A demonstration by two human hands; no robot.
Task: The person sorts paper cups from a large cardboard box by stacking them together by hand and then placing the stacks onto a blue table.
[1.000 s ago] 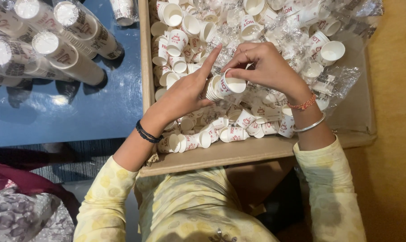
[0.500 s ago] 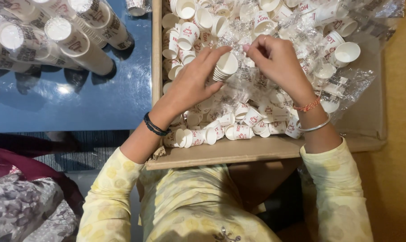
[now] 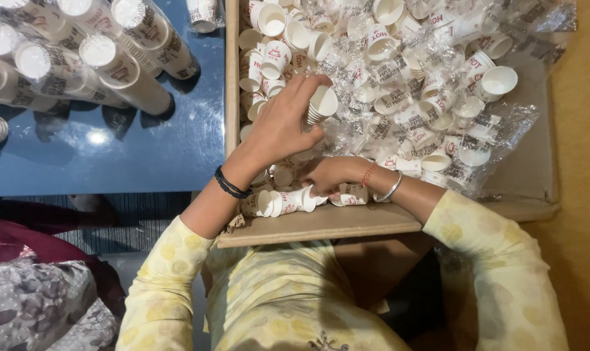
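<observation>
A cardboard box [image 3: 321,224] in front of me is full of small white paper cups with red print, many loose among crinkled clear plastic wrap [image 3: 405,97]. My left hand [image 3: 282,127] grips a short nested stack of cups [image 3: 321,104] above the pile. My right hand [image 3: 331,175] reaches low to the box's near edge, fingers on a loose paper cup [image 3: 295,200] lying on its side. A black band circles the left wrist, a silver bangle and red thread the right.
A glossy blue table [image 3: 145,149] to the left carries long wrapped sleeves of stacked cups [image 3: 126,71]. Patterned cloth [image 3: 35,305] lies at the lower left. A yellow-brown floor [image 3: 581,162] runs along the right of the box.
My right hand left the stack and dropped to the box's near edge, onto a loose cup. My left hand kept the stack and shifted slightly.
</observation>
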